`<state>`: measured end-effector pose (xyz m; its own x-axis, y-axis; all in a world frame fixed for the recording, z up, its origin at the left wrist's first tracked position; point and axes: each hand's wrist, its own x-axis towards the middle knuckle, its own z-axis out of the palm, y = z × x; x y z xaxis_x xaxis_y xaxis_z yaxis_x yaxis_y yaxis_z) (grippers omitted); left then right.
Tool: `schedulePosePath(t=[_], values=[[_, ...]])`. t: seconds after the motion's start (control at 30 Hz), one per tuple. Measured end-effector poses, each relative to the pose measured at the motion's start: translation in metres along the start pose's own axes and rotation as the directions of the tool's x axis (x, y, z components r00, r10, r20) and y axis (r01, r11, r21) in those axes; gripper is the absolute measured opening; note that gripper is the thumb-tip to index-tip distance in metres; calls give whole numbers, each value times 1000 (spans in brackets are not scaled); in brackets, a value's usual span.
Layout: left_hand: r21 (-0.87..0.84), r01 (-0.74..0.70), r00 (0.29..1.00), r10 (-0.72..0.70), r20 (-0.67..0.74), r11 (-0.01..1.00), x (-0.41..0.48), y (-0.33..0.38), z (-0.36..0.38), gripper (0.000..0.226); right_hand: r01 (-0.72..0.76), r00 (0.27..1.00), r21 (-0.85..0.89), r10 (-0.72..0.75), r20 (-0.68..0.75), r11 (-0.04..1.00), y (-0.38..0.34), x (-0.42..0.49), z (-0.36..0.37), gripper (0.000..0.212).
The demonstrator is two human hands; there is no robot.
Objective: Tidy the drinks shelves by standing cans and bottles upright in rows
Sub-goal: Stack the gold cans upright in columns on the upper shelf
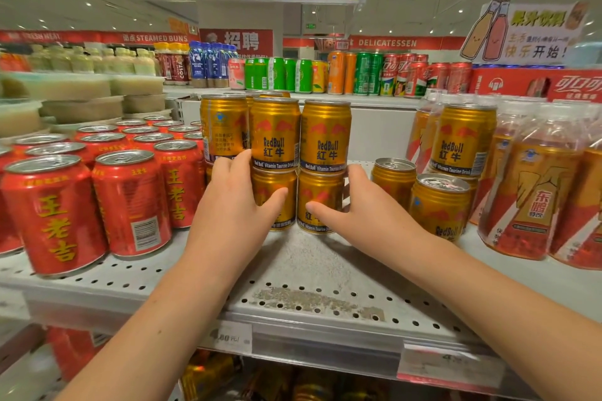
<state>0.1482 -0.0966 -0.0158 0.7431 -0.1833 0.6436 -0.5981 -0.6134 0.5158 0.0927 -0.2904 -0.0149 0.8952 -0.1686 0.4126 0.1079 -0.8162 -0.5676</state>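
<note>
Two hands are showing, a left hand (233,202) and a right hand (361,205).

In the gold Red Bull stack (298,163) between them, five cans are showing clearly: three on top and two below. More are hiding behind, so I cannot count them all.

To the right, three more gold Red Bull cans (439,202) are standing, one of them up on another can.

On the left, about fifteen red Wanglaoji cans (130,202) are sitting in rows.

At the far right, about three Dongpeng bottles (534,192) are showing.

On the back shelf, four or five Coca-Cola cans (420,75) are lining up.
</note>
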Motion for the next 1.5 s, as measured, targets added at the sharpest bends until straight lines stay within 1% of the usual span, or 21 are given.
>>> schedulePosePath(t=[0.1,0.17,0.23,0.33,0.37,0.43,0.5,0.57,0.63,0.67,0.73,0.83,0.87,0.93,1.07,1.17,1.23,1.33,1.37,1.5], values=[[-27,-6,1000,6,-6,1000,0,-1,1,72,-16,999,3,16,31,1000,-4,-4,-2,58],[-56,-14,999,12,-35,998,0,-1,1,78,-9,999,-18,10,38,1000,-7,-13,-5,60],[-70,-40,996,34,-78,997,-1,1,-1,81,24,1000,-70,-24,8,997,-9,-29,-12,60],[-89,-127,985,115,-126,988,-4,9,-5,76,72,995,-148,-81,-58,986,-4,-59,-35,66],[-77,-171,980,161,-118,982,-6,13,-6,71,86,991,-165,-102,-89,983,0,-69,-46,62],[-54,-277,960,274,-64,959,-10,27,-6,57,104,979,-153,-129,-159,983,9,-85,-69,47],[-118,-352,935,356,9,928,-13,47,1,42,105,962,-105,-128,-240,989,20,-97,-91,28],[-224,-366,915,393,89,903,-15,71,14,32,98,945,-90,-121,-303,991,31,-105,-106,13],[-307,-354,896,414,158,883,-15,95,31,30,74,941,-90,-99,-324,993,44,-109,-116,10],[-326,-345,886,420,195,880,-14,105,40,32,60,944,-94,-87,-319,994,52,-109,-118,13],[-327,-330,865,422,271,886,-12,121,58,40,28,960,-100,-54,-276,995,65,-109,-121,27],[-323,-309,832,419,364,895,-13,134,77,47,11,987,-110,-28,-160,994,80,-107,-121,47],[-318,-311,828,419,372,896,-14,136,81,48,13,992,-107,-26,-125,994,84,-106,-122,52],[-323,-294,844,403,353,899,-16,137,83,47,26,996,-104,-34,-77,994,91,-104,-124,59],[-343,-238,873,355,334,909,-18,141,81,43,57,998,-66,-58,-23,996,99,-100,-128,61],[-378,-204,869,345,354,903,-24,148,80,41,68,998,0,-68,-14,998,96,-104,-131,49],[-390,-189,871,337,357,901,-28,151,78,40,46,999,39,-46,1,998,95,-107,-131,48],[-417,-154,907,296,300,896,-27,152,72,37,44,999,36,-44,-5,998,100,-110,-131,73],[-430,-142,923,276,268,892,-24,152,69,37,41,999,38,-40,-8,998,102,-111,-131,76],[-484,-93,978,170,119,870,3,158,60,36,44,999,60,-43,-14,997,102,-114,-130,69]])
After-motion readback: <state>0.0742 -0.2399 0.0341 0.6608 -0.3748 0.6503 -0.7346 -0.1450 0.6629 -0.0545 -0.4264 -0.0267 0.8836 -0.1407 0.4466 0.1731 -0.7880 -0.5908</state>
